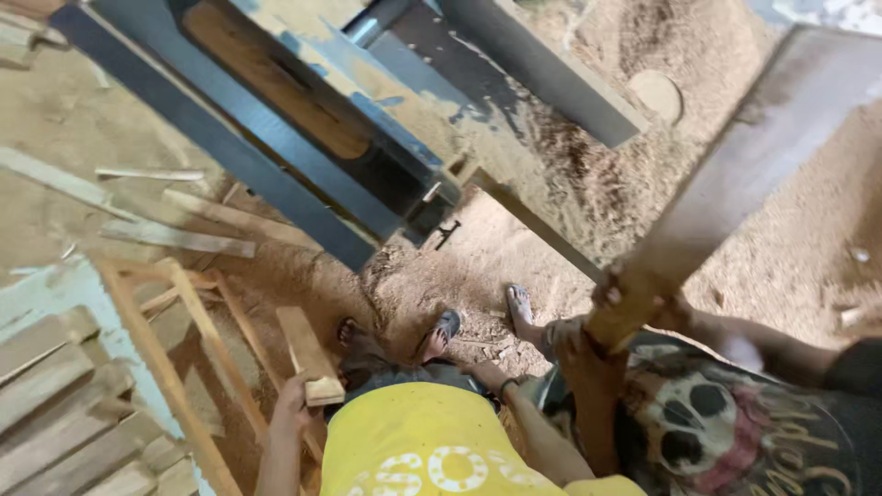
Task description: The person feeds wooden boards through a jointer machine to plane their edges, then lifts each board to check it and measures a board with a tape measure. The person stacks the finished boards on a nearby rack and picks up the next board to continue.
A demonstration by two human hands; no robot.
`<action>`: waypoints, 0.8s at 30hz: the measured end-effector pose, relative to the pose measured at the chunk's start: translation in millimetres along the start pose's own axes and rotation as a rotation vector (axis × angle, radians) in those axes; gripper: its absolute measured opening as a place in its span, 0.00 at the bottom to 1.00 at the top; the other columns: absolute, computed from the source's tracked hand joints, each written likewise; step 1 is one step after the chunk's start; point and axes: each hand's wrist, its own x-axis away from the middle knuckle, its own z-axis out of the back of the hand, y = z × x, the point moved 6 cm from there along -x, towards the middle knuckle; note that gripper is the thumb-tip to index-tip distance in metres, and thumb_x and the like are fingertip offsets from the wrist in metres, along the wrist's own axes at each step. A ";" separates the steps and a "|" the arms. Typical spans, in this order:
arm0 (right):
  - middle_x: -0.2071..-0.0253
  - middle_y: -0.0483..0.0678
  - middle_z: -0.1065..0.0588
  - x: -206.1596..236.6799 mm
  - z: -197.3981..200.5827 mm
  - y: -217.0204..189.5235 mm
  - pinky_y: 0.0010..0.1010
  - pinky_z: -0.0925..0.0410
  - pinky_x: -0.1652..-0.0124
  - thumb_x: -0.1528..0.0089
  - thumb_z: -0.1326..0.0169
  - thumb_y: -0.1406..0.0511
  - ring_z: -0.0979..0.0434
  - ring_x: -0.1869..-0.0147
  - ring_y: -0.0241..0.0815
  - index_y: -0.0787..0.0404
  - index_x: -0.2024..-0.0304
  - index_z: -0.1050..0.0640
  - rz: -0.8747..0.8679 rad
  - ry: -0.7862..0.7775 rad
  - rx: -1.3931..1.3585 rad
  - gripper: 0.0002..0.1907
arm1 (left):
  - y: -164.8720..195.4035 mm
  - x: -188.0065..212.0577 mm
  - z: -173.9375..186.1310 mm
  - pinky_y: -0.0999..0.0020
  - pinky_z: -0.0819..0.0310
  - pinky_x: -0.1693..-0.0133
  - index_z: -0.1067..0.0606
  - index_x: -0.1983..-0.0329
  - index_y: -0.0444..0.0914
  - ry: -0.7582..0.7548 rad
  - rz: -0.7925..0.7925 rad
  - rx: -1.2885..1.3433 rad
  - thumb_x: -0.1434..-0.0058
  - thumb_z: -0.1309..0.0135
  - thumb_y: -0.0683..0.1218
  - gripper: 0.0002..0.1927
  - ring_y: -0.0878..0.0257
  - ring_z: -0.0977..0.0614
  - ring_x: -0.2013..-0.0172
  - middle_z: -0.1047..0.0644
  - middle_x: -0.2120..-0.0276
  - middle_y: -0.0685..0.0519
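The left hand (pixel 296 401) is clamped around the near end of a short wooden block (pixel 308 354), which slants up and away from the yellow shirt (pixel 432 445) — just left of the shirt's shoulder. The right hand (pixel 493 375) lies low beside the shirt's upper edge; whether its fingers are spread or curled cannot be told. Right of the shirt, another person's hands (pixel 625 298) grip a long plank (pixel 735 174). Beyond the shirt — sawdust floor (pixel 478 266) and a blue machine frame (pixel 276 119).

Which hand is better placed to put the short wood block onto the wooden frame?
Left, probably: the left hand grips the wood block beside the wooden frame; the right hand is over by the long plank.
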 end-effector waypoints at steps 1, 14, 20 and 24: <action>0.57 0.54 0.18 5.1 4.7 -1.0 0.40 0.25 0.57 0.39 0.40 0.60 0.16 0.56 0.52 0.61 0.53 0.18 -0.012 0.029 0.008 0.15 | 7.0 -2.0 6.3 0.52 0.20 0.64 0.24 0.56 0.32 -0.015 -0.043 -0.039 0.36 0.50 0.48 0.15 0.49 0.16 0.66 0.18 0.67 0.44; 0.59 0.55 0.18 68.9 122.4 57.8 0.42 0.26 0.56 0.38 0.41 0.56 0.16 0.57 0.52 0.60 0.56 0.17 -0.543 0.073 0.353 0.16 | 180.4 -18.5 90.1 0.60 0.20 0.61 0.22 0.56 0.29 0.042 -0.477 -0.012 0.40 0.39 0.40 0.11 0.54 0.16 0.61 0.21 0.60 0.44; 0.60 0.55 0.17 50.1 115.7 19.7 0.42 0.26 0.56 0.38 0.42 0.55 0.16 0.57 0.53 0.59 0.57 0.16 -0.501 0.089 0.386 0.17 | 243.6 -10.2 118.2 0.62 0.20 0.64 0.35 0.38 0.36 0.173 -0.538 0.168 0.37 0.42 0.48 0.27 0.57 0.16 0.68 0.19 0.55 0.43; 0.60 0.55 0.17 7.1 67.9 -49.5 0.43 0.26 0.56 0.38 0.42 0.54 0.16 0.57 0.53 0.59 0.58 0.16 -0.352 0.092 0.365 0.17 | 224.7 0.9 136.9 0.65 0.21 0.64 0.25 0.42 0.33 0.415 -0.500 -0.361 0.38 0.40 0.51 0.25 0.63 0.17 0.68 0.17 0.57 0.45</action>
